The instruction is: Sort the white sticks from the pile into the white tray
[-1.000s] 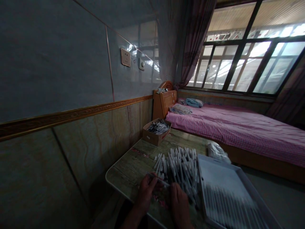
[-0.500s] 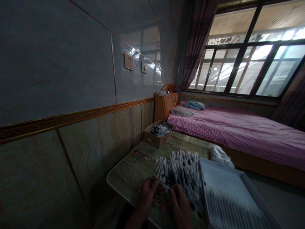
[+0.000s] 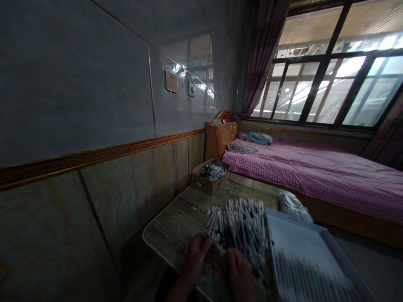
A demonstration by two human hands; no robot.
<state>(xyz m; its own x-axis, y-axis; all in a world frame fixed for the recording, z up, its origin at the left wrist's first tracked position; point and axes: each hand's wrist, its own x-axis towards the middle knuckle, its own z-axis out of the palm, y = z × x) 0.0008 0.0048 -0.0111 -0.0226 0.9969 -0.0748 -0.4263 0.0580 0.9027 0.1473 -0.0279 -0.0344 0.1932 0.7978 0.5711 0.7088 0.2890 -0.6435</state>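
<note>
A slim, pale pen [image 3: 217, 244] spans the gap between my two hands above the near part of the table. The fingers of my left hand [image 3: 194, 256] pinch its left end. At its other end, my right hand [image 3: 239, 270] is closed with the fingers curled in. Just beyond my hands lies a heap of white pens [image 3: 241, 218], many with dark parts toward me. To the right of the heap sits a shallow pale tray [image 3: 297, 233], its near half filled with a row of similar pens [image 3: 310, 272]. The near pens look blurred.
A cardboard box [image 3: 203, 184] full of thin dark and silvery pieces stands at the table's far left corner, by the wall. Behind the tray lies a clear plastic bag [image 3: 294, 205]. A bed [image 3: 302, 172] with pink checked covers adjoins the table [image 3: 170, 220].
My right hand has drawn slightly down and its fingers have curled in tighter at the pen's end. My left hand keeps its pinch. The whole view has shifted a little.
</note>
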